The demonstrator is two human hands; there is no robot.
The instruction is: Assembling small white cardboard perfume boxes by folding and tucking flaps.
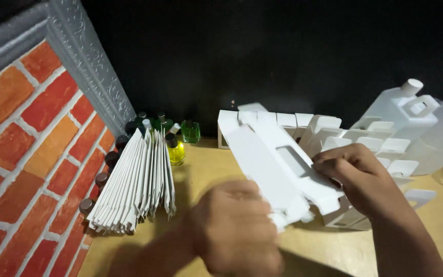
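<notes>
Nearest the camera, the left hand (237,231) is a blur at the bottom of the view, its fingers curled at the near end of a flat white carton (278,169); whether it truly grips the carton cannot be told. Just right of it, the right hand (357,177) pinches the carton's upper edge, fingers bent tight on the card beside a cut-out window. That carton slants over the tan table (211,169), off its surface. To the left, a fan of flat carton blanks (134,182) leans near the brick wall (32,154), small dark-capped bottles (109,159) lined up along it. Farther back stand a yellow bottle (176,150) and a green bottle (190,131). Behind the hands, folded boxes (329,133) crowd together. At the far right stand white jugs (403,110).
</notes>
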